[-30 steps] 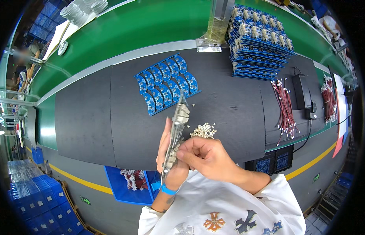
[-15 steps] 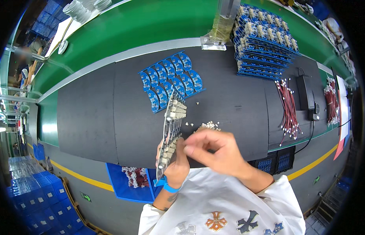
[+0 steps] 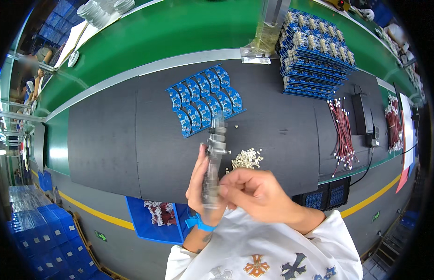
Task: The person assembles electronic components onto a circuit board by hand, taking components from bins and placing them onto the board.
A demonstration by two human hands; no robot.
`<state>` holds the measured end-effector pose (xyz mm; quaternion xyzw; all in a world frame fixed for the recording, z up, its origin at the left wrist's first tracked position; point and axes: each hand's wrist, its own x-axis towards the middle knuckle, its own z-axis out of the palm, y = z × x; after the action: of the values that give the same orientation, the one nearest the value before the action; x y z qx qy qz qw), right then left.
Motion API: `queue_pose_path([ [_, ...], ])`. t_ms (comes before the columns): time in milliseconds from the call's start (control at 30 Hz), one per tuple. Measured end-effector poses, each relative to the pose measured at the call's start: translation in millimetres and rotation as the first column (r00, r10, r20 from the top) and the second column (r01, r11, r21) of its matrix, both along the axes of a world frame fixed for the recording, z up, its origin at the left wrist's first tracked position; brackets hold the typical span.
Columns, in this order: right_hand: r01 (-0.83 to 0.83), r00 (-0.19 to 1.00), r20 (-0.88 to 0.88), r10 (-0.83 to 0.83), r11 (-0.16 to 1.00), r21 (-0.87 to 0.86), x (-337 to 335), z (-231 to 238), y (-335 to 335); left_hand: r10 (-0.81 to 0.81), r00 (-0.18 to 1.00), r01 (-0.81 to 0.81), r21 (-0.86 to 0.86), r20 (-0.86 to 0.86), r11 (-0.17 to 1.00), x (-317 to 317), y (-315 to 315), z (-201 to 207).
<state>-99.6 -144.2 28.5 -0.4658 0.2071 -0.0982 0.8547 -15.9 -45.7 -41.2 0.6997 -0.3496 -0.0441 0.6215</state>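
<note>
In my left hand (image 3: 196,186), a circuit board panel (image 3: 213,161) is held on edge, blurred by motion; rows of pale connectors stick out from its right side. The fingers of my right hand (image 3: 259,193) are pinched together at the panel's lower right side. Whatever lies between those fingertips is hidden. Just beyond the right hand, a heap of small white connectors (image 3: 247,158) lies on the black mat (image 3: 170,163). A second panel of curved blue circuit boards (image 3: 194,88) rests flat farther off, partly behind the raised panel.
A tall stack of blue board panels (image 3: 312,70) stands at the far right. Red-and-black cables (image 3: 341,135) lie right of centre, beside a black power adapter (image 3: 363,112). Below the table's near edge is a blue bin (image 3: 142,224) with cables inside. A metal post (image 3: 268,32) rises at the back.
The held panel has swung more upright and shifted right, now showing nearly edge-on. My right hand has moved slightly down, uncovering more of the connector heap.
</note>
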Motion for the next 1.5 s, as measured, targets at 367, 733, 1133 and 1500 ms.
queue_pose_path([
  [367,0.11,0.992,0.087,-0.093,0.968,-0.224,-3,-10,-6,0.074,0.97,-0.078,-0.011,-0.233,0.997,-5,2,-12],
  [733,-0.015,0.997,0.076,0.005,0.993,0.121,1,15,11,0.023,0.952,-0.062,-0.119,-0.305,0.991,-7,-4,4],
  [1133,-0.015,1.0,-0.021,0.017,0.996,0.093,-10,16,-2,-0.038,0.988,0.041,-0.021,0.15,0.999,9,-11,15],
  [1500,0.002,0.999,0.04,-0.007,0.994,0.111,-4,18,4,-0.015,0.979,-0.009,-0.118,-0.204,0.993,-2,-9,11],
])
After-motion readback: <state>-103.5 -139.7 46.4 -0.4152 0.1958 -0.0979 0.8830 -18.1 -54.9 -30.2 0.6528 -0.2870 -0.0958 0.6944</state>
